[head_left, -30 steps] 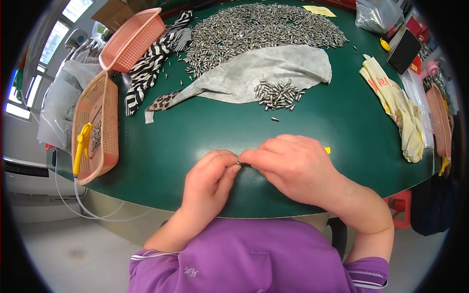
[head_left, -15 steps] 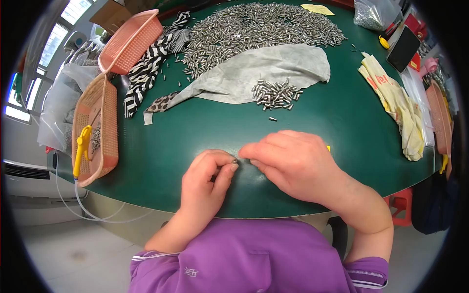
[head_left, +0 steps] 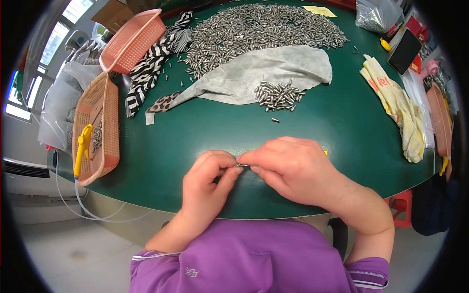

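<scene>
Between the fingertips of both hands is a small, dark, shiny metal part (head_left: 242, 165), mostly covered by the fingers. My left hand (head_left: 207, 176) pinches its left end with thumb and forefinger. From the other side my right hand (head_left: 288, 166) closes thumb and fingers at its right end. Both hands are just above the green table near its front edge. Beyond them one metal piece (head_left: 275, 120) lies alone. Behind that, a small heap of metal pieces (head_left: 278, 95) sits at the edge of a grey cloth (head_left: 244, 73).
A large pile of metal pieces (head_left: 264, 27) covers the far side. On the left stand a pink basket (head_left: 134, 41), a peach basket (head_left: 110, 132) with a yellow air gun (head_left: 82, 146), and a striped cloth (head_left: 146, 80). Pale gloves (head_left: 395, 105) and a phone (head_left: 405, 51) lie right.
My right hand has moved slightly down and left, its fingertips meeting those of my left hand at the metal part. The left hand has barely moved.
</scene>
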{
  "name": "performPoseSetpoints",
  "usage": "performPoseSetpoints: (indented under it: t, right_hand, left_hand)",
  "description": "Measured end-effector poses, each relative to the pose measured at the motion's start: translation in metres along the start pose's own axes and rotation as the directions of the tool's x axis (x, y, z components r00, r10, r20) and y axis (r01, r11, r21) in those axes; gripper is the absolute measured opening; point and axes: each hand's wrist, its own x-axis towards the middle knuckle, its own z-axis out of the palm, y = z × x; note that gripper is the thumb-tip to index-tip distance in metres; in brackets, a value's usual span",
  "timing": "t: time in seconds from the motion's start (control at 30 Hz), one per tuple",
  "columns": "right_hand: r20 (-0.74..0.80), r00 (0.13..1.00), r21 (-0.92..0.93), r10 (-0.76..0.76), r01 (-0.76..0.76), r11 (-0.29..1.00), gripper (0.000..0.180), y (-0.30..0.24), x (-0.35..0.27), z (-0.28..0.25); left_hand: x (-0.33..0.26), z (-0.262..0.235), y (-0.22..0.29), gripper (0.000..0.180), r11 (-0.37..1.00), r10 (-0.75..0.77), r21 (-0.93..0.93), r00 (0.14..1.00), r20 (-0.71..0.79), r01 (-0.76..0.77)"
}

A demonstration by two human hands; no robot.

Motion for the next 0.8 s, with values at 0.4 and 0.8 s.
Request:
performPoseSetpoints:
  t: [0.4, 0.8]
  right_hand:
    - [-0.044, 0.999, -0.097, 0.017, -0.021, 0.995, 0.021, -0.0009, 0.0012, -0.002]
    - [0.023, 1.0, -0.064, -0.012, 0.014, 0.998, 0.017, -0.0007, -0.0002, -0.0015]
  left_hand:
    - [0.0014, 0.0021, 0.0012, 0.017, 0.988, 0.108, 0.114, 0.994, -0.001, -0.107]
    - [0.0012, 0.0038, -0.0015, 0.018, 0.99, 0.103, 0.099, 0.994, -0.026, -0.1]
